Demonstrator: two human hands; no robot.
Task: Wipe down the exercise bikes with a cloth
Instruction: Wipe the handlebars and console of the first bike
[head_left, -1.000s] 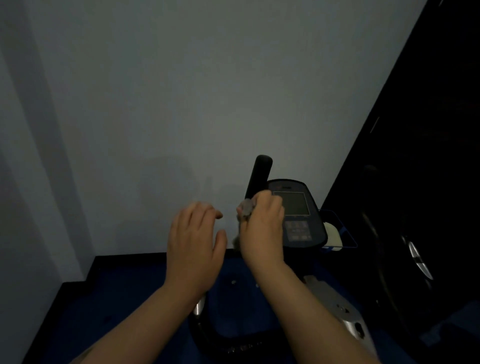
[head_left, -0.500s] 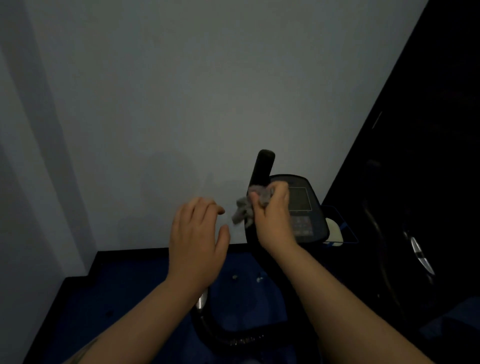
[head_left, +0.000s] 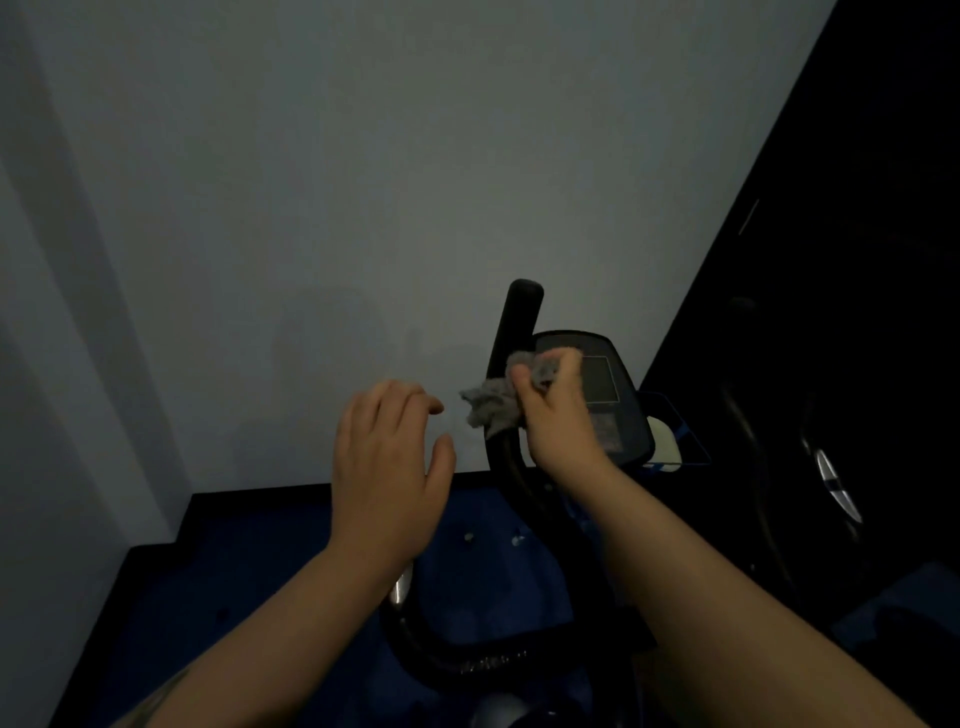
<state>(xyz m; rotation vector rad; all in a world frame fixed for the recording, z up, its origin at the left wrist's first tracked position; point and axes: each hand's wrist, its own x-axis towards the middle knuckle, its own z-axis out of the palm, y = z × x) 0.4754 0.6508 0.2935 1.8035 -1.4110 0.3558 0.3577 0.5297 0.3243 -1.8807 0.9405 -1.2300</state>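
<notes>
Grey cloth sits bunched in my right hand, fingers curled round it, pressed against the black handlebar of the exercise bike just right of frame centre, beside its console. My left hand hovers at centre, fingers loose, holding nothing, above the blue floor.

Matt black bike, fuzzy grey cloth
The cloth looks soft and nappy; the handlebar is matt black like foam or rubber; the console is smooth dark plastic; the wall is flat matt paint.
</notes>
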